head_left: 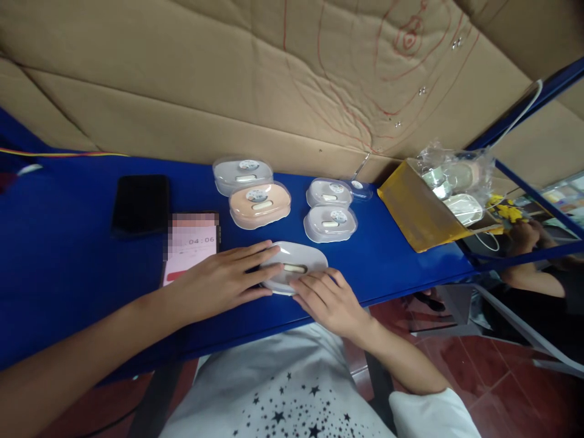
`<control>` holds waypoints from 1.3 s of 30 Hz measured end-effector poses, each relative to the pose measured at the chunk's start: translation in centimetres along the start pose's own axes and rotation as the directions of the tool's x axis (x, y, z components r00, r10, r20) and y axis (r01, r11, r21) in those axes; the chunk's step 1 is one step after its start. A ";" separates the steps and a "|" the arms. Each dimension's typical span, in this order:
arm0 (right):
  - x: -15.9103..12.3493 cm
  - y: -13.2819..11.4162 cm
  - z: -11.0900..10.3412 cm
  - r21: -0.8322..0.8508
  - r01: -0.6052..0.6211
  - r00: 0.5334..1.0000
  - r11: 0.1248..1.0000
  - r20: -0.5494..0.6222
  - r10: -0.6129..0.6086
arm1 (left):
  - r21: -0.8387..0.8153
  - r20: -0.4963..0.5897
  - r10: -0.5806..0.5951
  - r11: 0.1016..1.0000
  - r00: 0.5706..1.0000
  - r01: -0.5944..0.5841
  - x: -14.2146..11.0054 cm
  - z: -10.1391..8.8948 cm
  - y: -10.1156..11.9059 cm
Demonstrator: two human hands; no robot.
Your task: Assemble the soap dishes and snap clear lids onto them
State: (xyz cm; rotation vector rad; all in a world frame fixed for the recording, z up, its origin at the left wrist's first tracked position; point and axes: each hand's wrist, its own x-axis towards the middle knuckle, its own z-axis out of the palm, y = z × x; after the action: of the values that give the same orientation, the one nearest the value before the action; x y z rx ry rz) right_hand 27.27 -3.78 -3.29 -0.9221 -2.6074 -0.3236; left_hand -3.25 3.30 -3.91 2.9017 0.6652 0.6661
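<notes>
A white oval case (296, 258) with a small cream insert lies on the blue table (68, 267) near its front edge. My left hand (228, 278) lies flat with its fingers stretched over the case's left side. My right hand (326, 298) rests on the case's near right rim, fingers extended and slightly curled. Beyond it stand a peach oval case (260, 205), a clear grey case (241, 173) and two smaller white cases (329, 223) (329, 193).
A black phone (140, 204) and a phone showing a timer (191, 243) lie at the left. A yellow cardboard box (417, 210) holding bagged cases (456, 176) sits at the right. Cardboard lines the back wall. Another person's hand (524, 234) shows at the far right.
</notes>
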 end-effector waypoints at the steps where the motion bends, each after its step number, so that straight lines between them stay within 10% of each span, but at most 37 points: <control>1: 0.2 -0.1 0.0 -0.006 0.010 1.000 1.000 -0.005 -0.011 | 0.009 0.009 -0.010 1.000 1.000 0.009 -0.2 0.1 -0.1; 8: 0.6 2.1 -0.9 0.156 0.112 0.990 0.981 -0.102 -0.097 | 0.058 -0.015 0.012 0.998 1.000 -0.011 -0.4 0.0 -0.1; 11: 0.6 9.5 -1.7 0.194 -0.169 0.952 0.966 -0.222 0.211 | 0.081 -0.034 0.024 0.996 0.999 -0.022 -0.2 -0.2 0.1; 14: 1.1 19.5 -1.4 0.127 -0.584 0.788 0.802 -0.147 0.598 | 0.119 -0.045 0.036 0.992 0.998 -0.030 -0.1 -0.3 0.2; 20: 0.2 29.3 1.8 0.089 -0.673 0.739 0.735 0.022 0.674 | 0.175 -0.033 0.070 0.983 0.997 -0.063 0.0 -0.2 0.0; 30: -0.7 27.8 0.3 0.235 -0.629 0.736 0.741 -0.128 0.665 | 0.018 -0.078 0.023 1.000 0.997 -0.021 0.5 -0.7 0.7; 34: 2.4 20.3 -0.9 0.289 -0.289 0.860 0.912 -0.339 0.380 | 0.012 -0.063 -0.063 0.998 0.996 0.064 0.7 -0.8 1.0; 39: 4.3 9.9 -0.4 0.235 0.099 0.984 0.967 -0.169 -0.060 | 0.064 -0.221 -0.021 0.997 0.975 0.036 0.7 -1.4 1.1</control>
State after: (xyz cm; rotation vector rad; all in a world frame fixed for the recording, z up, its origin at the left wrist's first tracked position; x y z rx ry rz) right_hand 30.59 6.02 -0.30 -0.6799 -2.4698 -0.0911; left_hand -2.82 2.57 -2.15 2.8985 0.7648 0.9913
